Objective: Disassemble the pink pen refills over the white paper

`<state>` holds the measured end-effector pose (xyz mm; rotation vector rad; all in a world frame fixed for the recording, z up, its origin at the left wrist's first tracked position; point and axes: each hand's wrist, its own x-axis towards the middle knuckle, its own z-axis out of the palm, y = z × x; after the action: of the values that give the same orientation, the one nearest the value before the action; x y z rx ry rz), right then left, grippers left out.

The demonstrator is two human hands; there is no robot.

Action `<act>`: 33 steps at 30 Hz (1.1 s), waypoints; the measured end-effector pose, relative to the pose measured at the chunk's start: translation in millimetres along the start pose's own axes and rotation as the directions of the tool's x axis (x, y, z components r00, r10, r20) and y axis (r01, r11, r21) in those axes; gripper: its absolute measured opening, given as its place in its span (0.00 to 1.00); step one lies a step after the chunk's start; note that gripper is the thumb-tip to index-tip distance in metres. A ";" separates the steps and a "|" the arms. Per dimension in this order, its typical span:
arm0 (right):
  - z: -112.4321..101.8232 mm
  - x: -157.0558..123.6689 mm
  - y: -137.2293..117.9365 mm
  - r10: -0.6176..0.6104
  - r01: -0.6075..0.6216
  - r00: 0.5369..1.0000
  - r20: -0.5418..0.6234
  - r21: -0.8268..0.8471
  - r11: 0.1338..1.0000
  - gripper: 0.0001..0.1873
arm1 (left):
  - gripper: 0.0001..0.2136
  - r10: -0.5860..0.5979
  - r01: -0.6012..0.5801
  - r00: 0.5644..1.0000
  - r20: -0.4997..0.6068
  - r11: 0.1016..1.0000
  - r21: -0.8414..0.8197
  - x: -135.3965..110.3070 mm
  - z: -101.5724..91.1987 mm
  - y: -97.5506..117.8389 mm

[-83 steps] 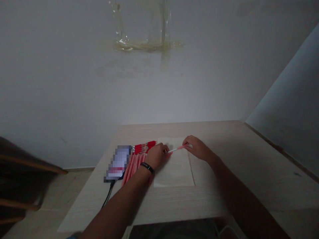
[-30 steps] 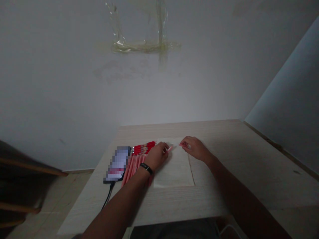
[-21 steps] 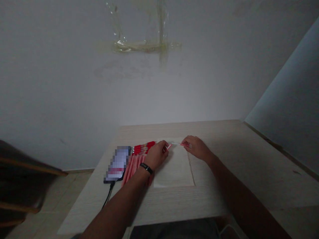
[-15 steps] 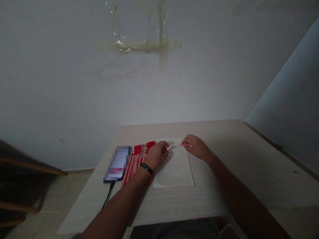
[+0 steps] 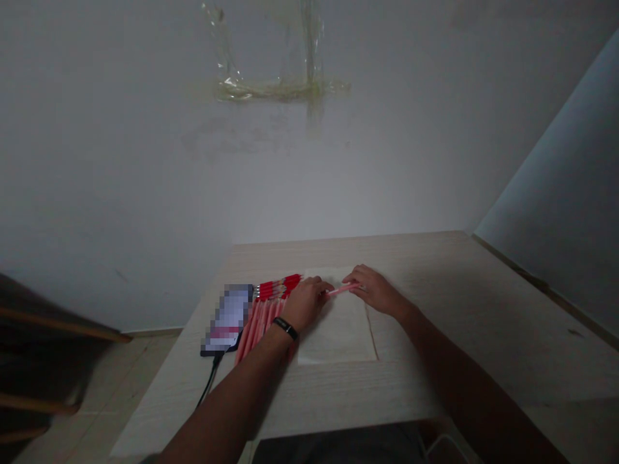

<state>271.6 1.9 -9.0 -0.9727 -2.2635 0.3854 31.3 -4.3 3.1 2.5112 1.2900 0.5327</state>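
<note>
Left hand (image 5: 304, 301), right hand (image 5: 373, 291) both pinch pink pen (image 5: 341, 289) over paper (image 5: 338, 332).

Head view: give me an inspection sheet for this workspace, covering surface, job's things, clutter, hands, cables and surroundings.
Surface: pale wooden table with a white paper sheet lying flat on it.
Job's things: pink pen held low over the sheet's far end; row of red-capped pens side by side, left of the sheet.
Clutter: phone left of the pens, its screen blurred.
Hands: left hand and right hand each have a grip on one end of the pink pen; dark band on the left wrist.
Cables: dark cable runs from the phone off the table's near-left edge.
Surroundings: grey wall with tape remnants; dark wooden furniture at left.
</note>
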 end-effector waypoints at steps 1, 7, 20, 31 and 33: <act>-0.7 -0.1 0.6 0.008 -0.008 1.000 -0.002 0.002 1.000 0.05 | 0.12 0.003 -0.003 1.000 -0.007 1.000 0.000 0.1 0.4 -0.5; 2.1 -0.2 2.5 0.023 -0.023 0.999 0.038 0.022 0.999 0.06 | 0.12 0.021 -0.021 1.000 -0.022 1.000 0.002 0.2 2.0 -1.5; -6.9 -2.7 -0.9 0.158 -0.158 0.987 -0.003 0.027 0.987 0.06 | 0.11 -0.023 0.022 0.999 -0.037 1.000 -0.008 -0.8 -1.2 -0.8; -8.4 -3.4 -1.0 0.162 -0.162 0.987 -0.001 0.009 0.987 0.05 | 0.11 -0.024 0.023 0.998 -0.058 1.000 -0.014 -1.0 -1.9 -0.4; -9.3 -2.7 -2.0 0.127 -0.127 0.992 0.021 -0.032 0.991 0.08 | 0.10 -0.029 0.028 0.998 -0.052 0.999 -0.020 -1.2 -2.7 0.5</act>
<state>278.1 -1.2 -2.2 -1.1370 -2.2405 0.4203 29.8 -5.4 5.5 2.4748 1.3305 0.6054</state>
